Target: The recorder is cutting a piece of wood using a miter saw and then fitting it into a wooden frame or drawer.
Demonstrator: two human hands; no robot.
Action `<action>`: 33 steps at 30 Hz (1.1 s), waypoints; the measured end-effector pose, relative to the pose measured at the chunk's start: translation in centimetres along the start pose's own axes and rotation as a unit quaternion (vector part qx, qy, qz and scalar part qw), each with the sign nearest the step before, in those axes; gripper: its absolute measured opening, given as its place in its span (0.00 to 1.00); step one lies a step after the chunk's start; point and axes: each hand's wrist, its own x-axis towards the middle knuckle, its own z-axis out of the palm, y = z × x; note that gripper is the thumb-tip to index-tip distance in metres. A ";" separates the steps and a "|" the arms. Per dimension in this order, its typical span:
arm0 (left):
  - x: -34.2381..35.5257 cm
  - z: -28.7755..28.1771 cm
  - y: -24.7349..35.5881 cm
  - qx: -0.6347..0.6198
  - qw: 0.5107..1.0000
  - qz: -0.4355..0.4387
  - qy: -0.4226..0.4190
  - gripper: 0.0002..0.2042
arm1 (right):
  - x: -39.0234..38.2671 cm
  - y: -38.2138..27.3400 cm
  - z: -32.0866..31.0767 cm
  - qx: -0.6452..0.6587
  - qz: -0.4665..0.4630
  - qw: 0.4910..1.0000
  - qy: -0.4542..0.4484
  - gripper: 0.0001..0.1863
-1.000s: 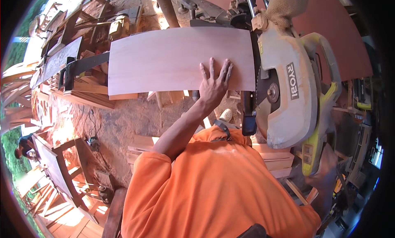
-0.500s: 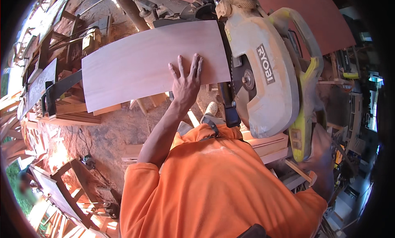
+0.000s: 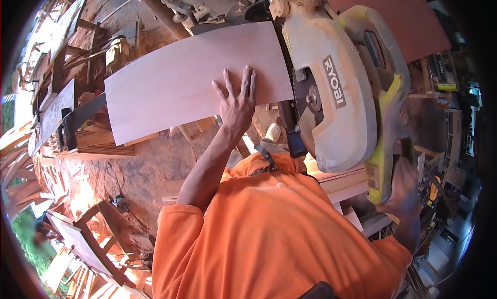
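Note:
My left hand (image 3: 237,105) lies flat on a broad, pale wooden board (image 3: 165,87), fingers spread, near its front edge. The board's right end meets the mitre saw (image 3: 331,97), beside the fence and the slot. A large dusty grey guard covers most of the round blade (image 3: 309,100), whose hub shows through an opening. At the lower right, my right hand (image 3: 401,185) is closed round the rear of the saw's yellow-green handle (image 3: 380,164). That hand is somewhat blurred, and the handle partly hides its fingers.
A handsaw (image 3: 77,118) with a black handle sits left of the board, above stacked planks (image 3: 98,146). A reddish sheet (image 3: 388,25) lies behind the saw. Sawdust covers the floor (image 3: 150,167). A wooden frame (image 3: 93,237) stands at the lower left.
The view has shifted slightly, so the surroundings sit a little differently. My left hand stays on the board and my right hand stays at the saw handle.

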 end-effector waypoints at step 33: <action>0.0 0.3 -0.5 0.003 1.000 0.011 0.011 0.36 | 2.5 -1.2 -1.0 0.043 0.021 0.999 0.025 0.40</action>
